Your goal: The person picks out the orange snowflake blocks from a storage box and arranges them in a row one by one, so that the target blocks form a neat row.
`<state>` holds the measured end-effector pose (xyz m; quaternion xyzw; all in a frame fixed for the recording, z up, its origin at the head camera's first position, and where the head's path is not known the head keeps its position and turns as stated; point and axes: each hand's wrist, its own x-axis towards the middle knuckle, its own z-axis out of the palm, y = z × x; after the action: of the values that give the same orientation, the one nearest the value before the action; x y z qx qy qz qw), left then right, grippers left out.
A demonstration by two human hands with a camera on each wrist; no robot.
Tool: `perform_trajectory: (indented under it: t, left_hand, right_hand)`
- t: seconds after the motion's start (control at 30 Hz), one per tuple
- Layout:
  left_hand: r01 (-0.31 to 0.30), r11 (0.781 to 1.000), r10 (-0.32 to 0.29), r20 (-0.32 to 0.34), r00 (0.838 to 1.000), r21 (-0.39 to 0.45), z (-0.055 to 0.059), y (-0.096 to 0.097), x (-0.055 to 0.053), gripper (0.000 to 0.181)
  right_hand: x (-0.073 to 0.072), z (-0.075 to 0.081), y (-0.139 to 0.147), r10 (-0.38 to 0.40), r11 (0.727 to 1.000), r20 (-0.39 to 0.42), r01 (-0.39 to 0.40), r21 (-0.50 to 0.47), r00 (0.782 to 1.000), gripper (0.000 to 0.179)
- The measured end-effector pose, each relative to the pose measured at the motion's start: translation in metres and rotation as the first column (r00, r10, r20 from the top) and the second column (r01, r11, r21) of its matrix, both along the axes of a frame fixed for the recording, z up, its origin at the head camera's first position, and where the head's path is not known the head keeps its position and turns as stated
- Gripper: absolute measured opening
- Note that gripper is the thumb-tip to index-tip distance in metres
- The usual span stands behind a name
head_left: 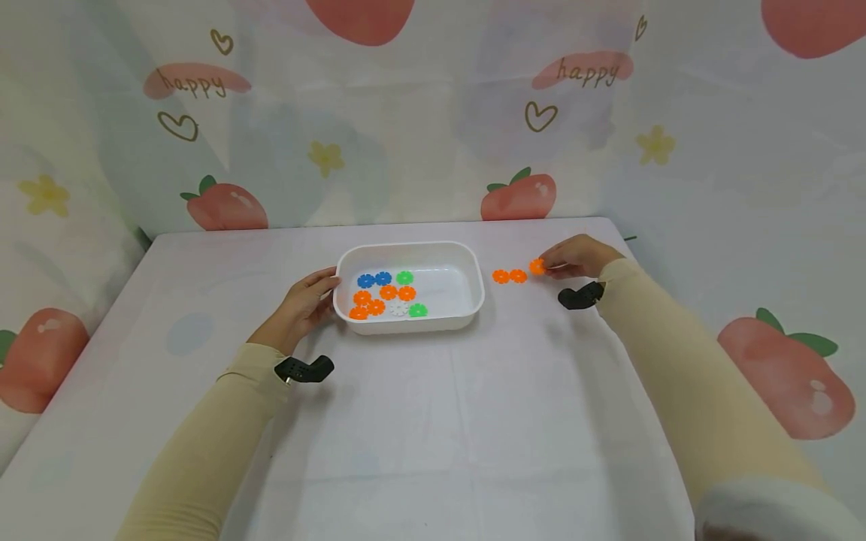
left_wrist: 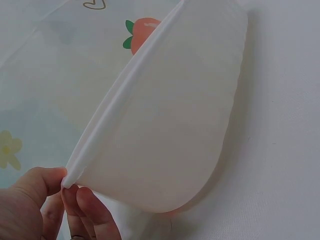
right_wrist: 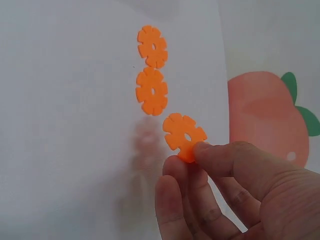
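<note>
My right hand (head_left: 580, 257) pinches an orange snowflake disc (right_wrist: 181, 131) between thumb and fingers, just over the table at the right. Two more orange discs (right_wrist: 152, 91) lie in a row beside it, to the left in the head view. With thumb and fingers, my left hand (head_left: 302, 306) grips the left end of a white plastic tray (head_left: 409, 326) by its rim. Inside the tray are several discs: orange (head_left: 375, 306), blue (head_left: 366, 281), green (head_left: 404, 278) and a white one (head_left: 398, 308). The left wrist view shows the tray's outer wall (left_wrist: 165, 125) and the pinched rim corner.
A white cloth covers the table (head_left: 406, 421). Its back edge meets a patterned curtain (head_left: 406, 150) with fruit and flower prints, which also hangs at both sides. Dark bands (head_left: 304, 369) sit on both wrists.
</note>
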<state>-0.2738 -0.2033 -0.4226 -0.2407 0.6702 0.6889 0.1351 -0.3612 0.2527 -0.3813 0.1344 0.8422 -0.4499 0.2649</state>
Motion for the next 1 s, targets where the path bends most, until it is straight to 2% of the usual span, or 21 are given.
perform_trajectory:
  t: [0.37,0.7,1.0]
  left_hand:
    - [-0.005,1.0,0.005,0.005,1.0,0.0,-0.001,-0.001,-0.001,0.047]
    - [-0.007,1.0,0.007,0.005,1.0,0.007,-0.003,0.0,-0.002,0.048]
    - [-0.016,1.0,0.016,0.013,1.0,0.003,-0.003,0.0,-0.003,0.047]
  right_hand:
    - [-0.002,-0.012,0.005,0.002,0.998,0.003,-0.002,0.069,1.0,0.044]
    - [0.0,-0.015,0.004,-0.031,0.999,0.009,0.03,0.027,0.999,0.045]
    - [0.001,-0.015,0.002,0.001,0.999,-0.014,-0.001,0.043,1.0,0.046]
